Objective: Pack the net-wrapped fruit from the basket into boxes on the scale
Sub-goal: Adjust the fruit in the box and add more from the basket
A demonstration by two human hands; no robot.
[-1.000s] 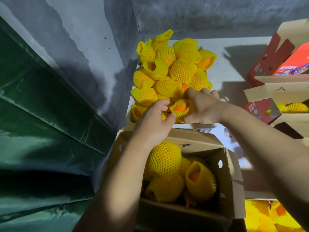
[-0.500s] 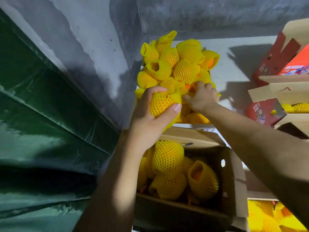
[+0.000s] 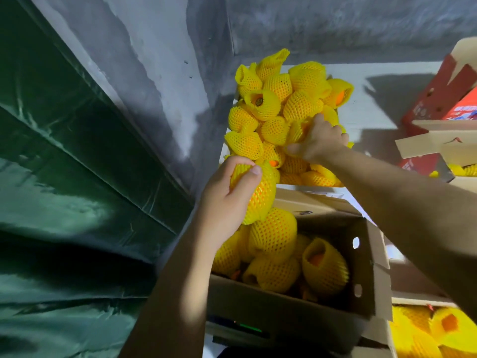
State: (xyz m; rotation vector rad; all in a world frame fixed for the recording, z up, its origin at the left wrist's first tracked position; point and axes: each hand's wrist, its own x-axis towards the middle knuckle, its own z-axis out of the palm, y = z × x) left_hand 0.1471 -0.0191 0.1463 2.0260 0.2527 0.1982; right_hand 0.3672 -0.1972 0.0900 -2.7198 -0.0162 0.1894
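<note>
Fruit [image 3: 259,195] sits in my left grip [image 3: 227,200], fingers curled round its net, just above the open box [image 3: 291,306]. My right grip [image 3: 318,142] digs into the pile [image 3: 278,112] beyond, seemingly clutching one piece.

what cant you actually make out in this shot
- Scale, head view: almost wholly under the cardboard box; reading unreadable.
- Basket: buried by the fruit pile.
- Right hand fingertips: sunk among the fruit; grip unclear.
- Red box print: blurred, cut by the right edge.
</note>
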